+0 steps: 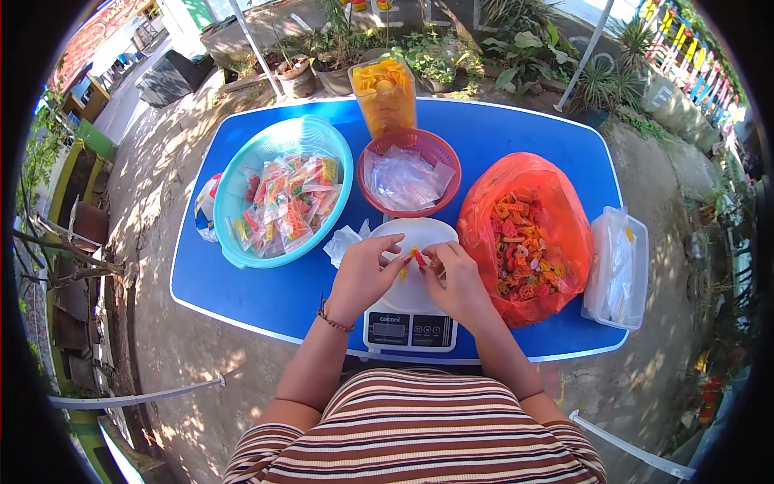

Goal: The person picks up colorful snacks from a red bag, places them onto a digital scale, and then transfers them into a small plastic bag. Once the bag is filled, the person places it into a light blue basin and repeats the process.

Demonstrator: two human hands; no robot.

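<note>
Both my hands are over the white bowl [387,300] of a kitchen scale [409,331]. My right hand [458,280] pinches a small red snack piece [418,256] between thumb and fingertips. Close on its left is my left hand [361,273], with its thumb and forefinger apart and its thumb tip near the piece. A few yellow bits [402,274] lie in the bowl. To the right, a red plastic bag [528,173] stands open, full of colourful wheel-shaped and ladder-shaped snack pieces [524,242].
Filled small packets [284,202] lie in a turquoise basket [242,255] at left. Clear bags [403,179] fill a red basket [372,202] behind the scale. A tub of yellow chips [384,101] stands at the back. A plastic box [614,270] holds more bags on the blue table's [266,294] right.
</note>
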